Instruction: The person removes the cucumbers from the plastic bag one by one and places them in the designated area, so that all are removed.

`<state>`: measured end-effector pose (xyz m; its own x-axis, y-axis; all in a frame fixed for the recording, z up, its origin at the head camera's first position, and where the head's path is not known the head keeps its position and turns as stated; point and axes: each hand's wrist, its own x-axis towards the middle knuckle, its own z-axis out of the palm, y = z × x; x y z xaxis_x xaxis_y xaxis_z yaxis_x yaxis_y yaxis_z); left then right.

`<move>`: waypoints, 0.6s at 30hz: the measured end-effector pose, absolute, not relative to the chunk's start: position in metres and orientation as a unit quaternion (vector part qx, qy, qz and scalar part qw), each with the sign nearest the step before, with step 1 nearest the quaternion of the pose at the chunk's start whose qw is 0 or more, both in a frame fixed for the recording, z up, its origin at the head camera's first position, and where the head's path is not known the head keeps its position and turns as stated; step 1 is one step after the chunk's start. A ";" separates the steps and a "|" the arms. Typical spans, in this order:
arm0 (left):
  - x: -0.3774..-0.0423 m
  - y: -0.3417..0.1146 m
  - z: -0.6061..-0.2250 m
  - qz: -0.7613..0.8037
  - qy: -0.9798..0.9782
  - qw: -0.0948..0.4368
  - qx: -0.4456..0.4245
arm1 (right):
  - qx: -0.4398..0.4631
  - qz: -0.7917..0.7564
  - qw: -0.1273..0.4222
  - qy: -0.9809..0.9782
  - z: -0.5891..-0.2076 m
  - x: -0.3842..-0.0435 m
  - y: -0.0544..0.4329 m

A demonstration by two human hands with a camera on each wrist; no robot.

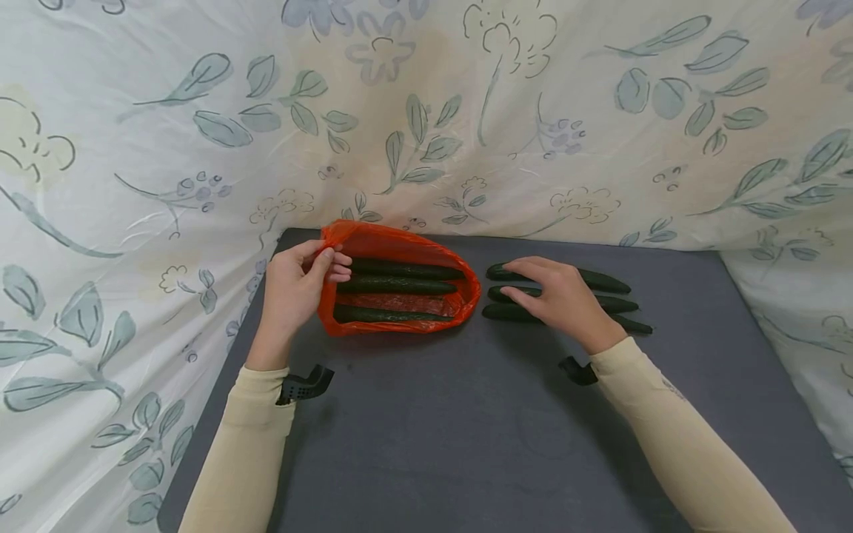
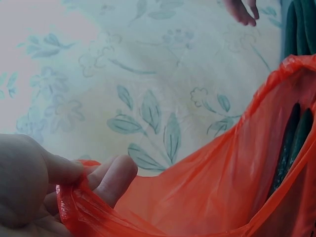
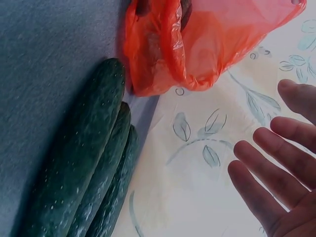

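Note:
My left hand (image 1: 300, 277) pinches the upper left rim of an orange-red plastic bag (image 1: 400, 238) between thumb and fingers; the left wrist view shows the film gathered in that pinch. The bag lies with its mouth held wide, and inside are three dark green cucumbers (image 1: 400, 285), side by side. To the right of the bag, three more cucumbers (image 3: 84, 143) lie in a row on the table. Over these hovers my right hand (image 1: 560, 296), its fingers spread and relaxed with nothing in them; in the right wrist view the fingers (image 3: 261, 187) stand apart from the cucumbers.
A dark grey table (image 1: 426, 429) carries everything. Behind it and at both sides hangs a pale curtain (image 1: 426, 111) printed with leaves and flowers. Each wrist wears a black strap mount (image 1: 306, 385).

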<state>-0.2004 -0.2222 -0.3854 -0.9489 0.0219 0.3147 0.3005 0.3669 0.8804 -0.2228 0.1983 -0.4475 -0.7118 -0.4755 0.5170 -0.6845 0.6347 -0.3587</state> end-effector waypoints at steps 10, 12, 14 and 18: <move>-0.197 -0.222 -0.384 -0.559 -0.813 0.127 -0.103 | 0.337 0.281 0.172 -0.882 -0.442 -0.225 0.181; -0.198 -0.222 -0.384 -0.559 -0.813 0.128 -0.104 | 0.338 0.282 0.169 -0.882 -0.440 -0.226 0.179; -0.198 -0.222 -0.384 -0.560 -0.812 0.128 -0.105 | 0.338 0.284 0.165 -0.882 -0.439 -0.227 0.176; -0.197 -0.222 -0.384 -0.560 -0.813 0.124 -0.102 | 0.339 0.289 0.153 -0.882 -0.439 -0.227 0.170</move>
